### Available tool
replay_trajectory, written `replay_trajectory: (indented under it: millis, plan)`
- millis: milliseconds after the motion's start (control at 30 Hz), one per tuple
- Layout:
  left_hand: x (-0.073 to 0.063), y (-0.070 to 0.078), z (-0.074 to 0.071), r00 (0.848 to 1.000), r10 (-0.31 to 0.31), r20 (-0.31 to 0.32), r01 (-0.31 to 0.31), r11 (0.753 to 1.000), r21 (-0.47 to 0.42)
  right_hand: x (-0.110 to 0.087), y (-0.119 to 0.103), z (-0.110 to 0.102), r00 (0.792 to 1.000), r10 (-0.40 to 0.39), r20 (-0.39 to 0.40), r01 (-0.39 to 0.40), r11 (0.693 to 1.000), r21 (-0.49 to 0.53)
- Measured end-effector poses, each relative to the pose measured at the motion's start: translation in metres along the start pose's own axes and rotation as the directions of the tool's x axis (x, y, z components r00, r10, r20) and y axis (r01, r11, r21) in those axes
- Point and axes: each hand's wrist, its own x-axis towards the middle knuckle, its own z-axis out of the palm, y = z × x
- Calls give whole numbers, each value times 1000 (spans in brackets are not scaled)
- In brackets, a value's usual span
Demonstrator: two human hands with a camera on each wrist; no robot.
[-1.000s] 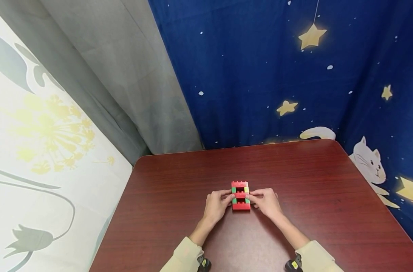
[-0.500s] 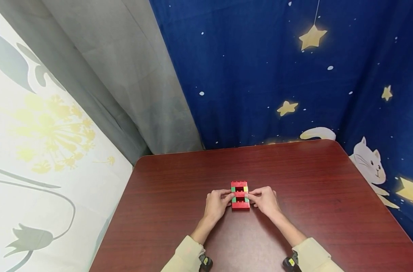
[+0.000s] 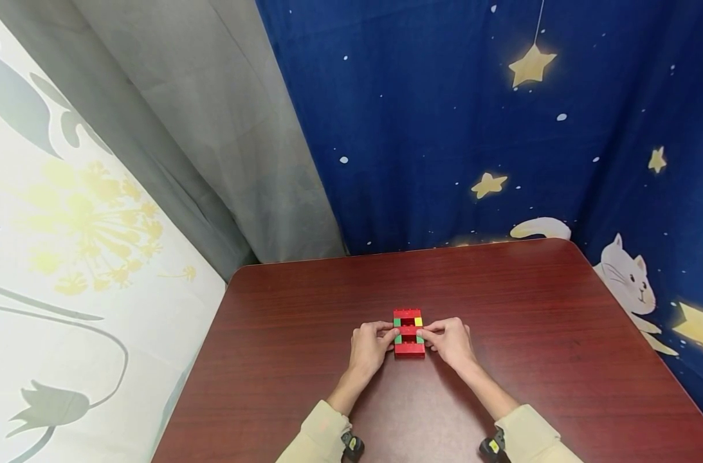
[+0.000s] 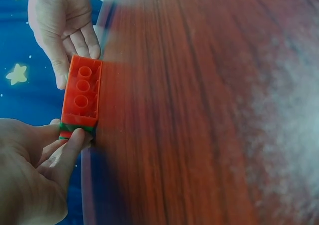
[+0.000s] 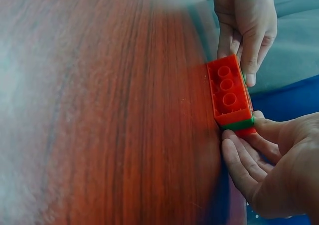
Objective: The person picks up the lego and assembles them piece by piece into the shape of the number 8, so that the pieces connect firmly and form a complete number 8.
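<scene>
A small structure of toy building bricks [image 3: 410,350] stands on the table in the head view. It has three red layers, with green bricks and one yellow brick [image 3: 418,321] between them and two gaps through the middle. My left hand [image 3: 367,348] pinches its left side between thumb and fingers. From the opposite side, my right hand [image 3: 455,343] pinches it the same way. Both wrist views show the hollow underside of a red brick [image 4: 80,91] facing the camera, with a green layer [image 5: 238,124] behind it. The structure's far face is hidden there.
The dark red-brown wooden table [image 3: 293,308] extends around both hands. Behind its far edge hang a grey curtain [image 3: 241,161] and a blue curtain [image 3: 420,128] with stars. A pale patterned cloth [image 3: 85,257] hangs at the left. Black devices [image 3: 353,445] sit at both wrists.
My right hand and forearm have shifted very slightly to the left and away. Both hands keep the same hold on the brick structure, which stays almost in place.
</scene>
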Motion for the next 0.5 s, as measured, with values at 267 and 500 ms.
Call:
replay_trajectory:
  millis: [267, 500]
  plan:
    - [0, 0, 2, 1000, 1, -17, -1, 1000, 30, -1, -1, 1, 1000, -2, -16, 1, 1000, -25]
    - [0, -1, 3, 1000, -2, -14, 2, 1000, 19, 0, 1, 2, 1000, -10, -25, 9, 1000, -27]
